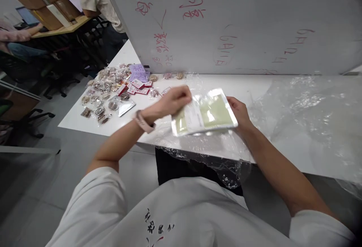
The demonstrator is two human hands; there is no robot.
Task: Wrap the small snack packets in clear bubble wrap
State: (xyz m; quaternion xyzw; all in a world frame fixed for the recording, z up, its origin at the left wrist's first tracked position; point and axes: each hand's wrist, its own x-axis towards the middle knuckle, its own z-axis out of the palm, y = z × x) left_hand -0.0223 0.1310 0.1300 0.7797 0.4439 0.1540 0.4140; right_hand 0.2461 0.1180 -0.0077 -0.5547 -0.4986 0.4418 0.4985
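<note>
Both my hands hold a flat clear plastic pouch with a pale green card and a white label inside, just above the near edge of the white table. My left hand is closed in a pinch on the pouch's left end, fingers curled over the top. My right hand grips the right end from behind, its fingers mostly hidden by the pouch. A pink band sits on my left wrist.
Crumpled clear plastic film covers the table's right side and hangs over the front edge. Several small packets, red-and-white cards and a purple sheet lie at the left. A whiteboard with red writing stands behind. Other people sit at far left.
</note>
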